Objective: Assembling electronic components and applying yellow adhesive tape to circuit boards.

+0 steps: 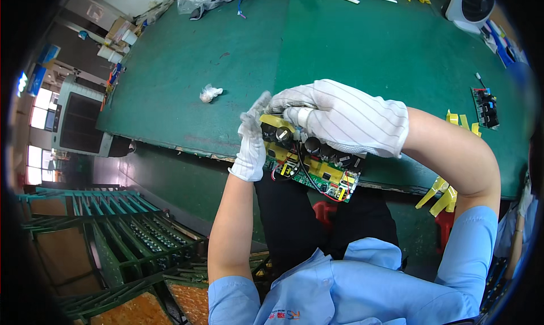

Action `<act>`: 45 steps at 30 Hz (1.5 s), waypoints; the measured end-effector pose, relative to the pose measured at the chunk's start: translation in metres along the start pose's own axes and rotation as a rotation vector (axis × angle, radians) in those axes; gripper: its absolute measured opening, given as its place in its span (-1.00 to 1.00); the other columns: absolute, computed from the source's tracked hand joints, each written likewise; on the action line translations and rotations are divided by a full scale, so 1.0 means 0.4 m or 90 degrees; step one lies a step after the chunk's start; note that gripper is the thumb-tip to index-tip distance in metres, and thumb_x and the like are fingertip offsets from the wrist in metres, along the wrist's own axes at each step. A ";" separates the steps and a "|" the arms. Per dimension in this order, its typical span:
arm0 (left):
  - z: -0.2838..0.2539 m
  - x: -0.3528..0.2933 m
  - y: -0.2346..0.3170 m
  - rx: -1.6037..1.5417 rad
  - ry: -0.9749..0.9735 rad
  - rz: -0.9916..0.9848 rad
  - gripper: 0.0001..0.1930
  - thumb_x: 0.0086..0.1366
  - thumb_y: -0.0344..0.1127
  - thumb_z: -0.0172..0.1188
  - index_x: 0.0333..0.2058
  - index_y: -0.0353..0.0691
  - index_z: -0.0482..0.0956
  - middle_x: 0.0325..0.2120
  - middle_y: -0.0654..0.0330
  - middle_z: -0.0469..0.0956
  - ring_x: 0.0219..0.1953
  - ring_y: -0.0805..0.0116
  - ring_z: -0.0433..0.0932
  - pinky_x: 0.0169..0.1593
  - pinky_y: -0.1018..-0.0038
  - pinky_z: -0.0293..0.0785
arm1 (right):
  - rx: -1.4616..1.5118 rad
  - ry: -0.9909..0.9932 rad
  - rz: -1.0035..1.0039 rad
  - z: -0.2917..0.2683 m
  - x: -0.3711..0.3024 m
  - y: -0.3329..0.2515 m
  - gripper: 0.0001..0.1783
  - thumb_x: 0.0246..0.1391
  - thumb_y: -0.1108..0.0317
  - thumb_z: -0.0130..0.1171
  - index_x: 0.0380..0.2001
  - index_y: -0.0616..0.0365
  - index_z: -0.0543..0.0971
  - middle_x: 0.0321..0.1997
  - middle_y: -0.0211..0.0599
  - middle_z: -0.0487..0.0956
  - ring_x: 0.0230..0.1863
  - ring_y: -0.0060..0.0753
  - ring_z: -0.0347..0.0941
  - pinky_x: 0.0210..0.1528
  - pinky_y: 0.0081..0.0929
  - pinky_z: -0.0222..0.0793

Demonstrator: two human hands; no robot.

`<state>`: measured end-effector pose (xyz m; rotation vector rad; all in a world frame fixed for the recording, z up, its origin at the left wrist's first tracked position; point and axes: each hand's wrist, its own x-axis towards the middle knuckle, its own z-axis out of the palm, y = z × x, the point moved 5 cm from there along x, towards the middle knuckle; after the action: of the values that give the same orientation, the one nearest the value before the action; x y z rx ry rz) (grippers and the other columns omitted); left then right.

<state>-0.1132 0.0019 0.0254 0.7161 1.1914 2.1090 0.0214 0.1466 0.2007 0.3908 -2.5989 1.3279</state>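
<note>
Both my hands wear white striped gloves and meet at the left end of a green circuit board (pixel 309 180) at the table's front edge. The board carries black cylindrical capacitors (pixel 312 145), thin wires and patches of yellow tape. My left hand (pixel 253 141) grips the board's left end, fingers pointing up along its side. From above, my right hand (pixel 343 116) reaches over the board with curled fingers, pressing at a strip of yellow tape (pixel 275 121) on the board's far left corner. The right fingertips are partly hidden behind the glove.
A crumpled white wad (pixel 210 93) lies on the green table (pixel 226 59). Yellow tape strips (pixel 445 197) hang from the table edge at right, near a second circuit board (pixel 485 107). A fan (pixel 471 7) stands far right. Green racks (pixel 124 229) stand at lower left.
</note>
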 end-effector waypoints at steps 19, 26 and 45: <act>-0.026 -0.068 0.015 0.422 0.171 0.187 -0.53 0.37 -0.43 0.17 0.22 -0.28 0.34 0.11 0.16 0.46 0.12 0.40 0.46 0.16 0.43 0.43 | 0.066 0.077 -0.115 0.020 0.014 0.015 -0.58 0.16 0.29 -0.06 -0.03 0.30 0.56 -0.17 0.16 0.60 -0.12 0.16 0.53 0.00 -0.17 0.46; -0.109 -0.079 0.000 0.342 0.225 0.313 -0.53 0.38 -0.37 0.17 0.22 -0.19 0.29 0.13 0.15 0.40 0.16 0.34 0.42 0.22 0.35 0.37 | 0.084 0.083 -0.124 0.021 0.013 0.017 -0.58 0.16 0.28 -0.07 -0.04 0.33 0.56 -0.14 0.15 0.60 -0.10 0.16 0.53 0.01 -0.15 0.45; 0.024 -0.076 0.047 0.744 0.324 0.470 -0.75 0.44 -0.49 -0.11 0.06 -0.21 0.27 0.10 -0.01 0.20 0.05 0.07 0.48 0.05 0.25 0.57 | 0.064 0.074 -0.076 0.012 0.012 0.071 -0.59 0.35 0.27 -0.19 0.12 0.23 0.46 -0.12 0.01 0.58 -0.22 -0.11 0.58 -0.11 -0.25 0.54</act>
<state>-0.0907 -0.0226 0.0413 1.2811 2.8751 2.0090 0.0076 0.1579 0.1777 0.4620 -2.3831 1.3998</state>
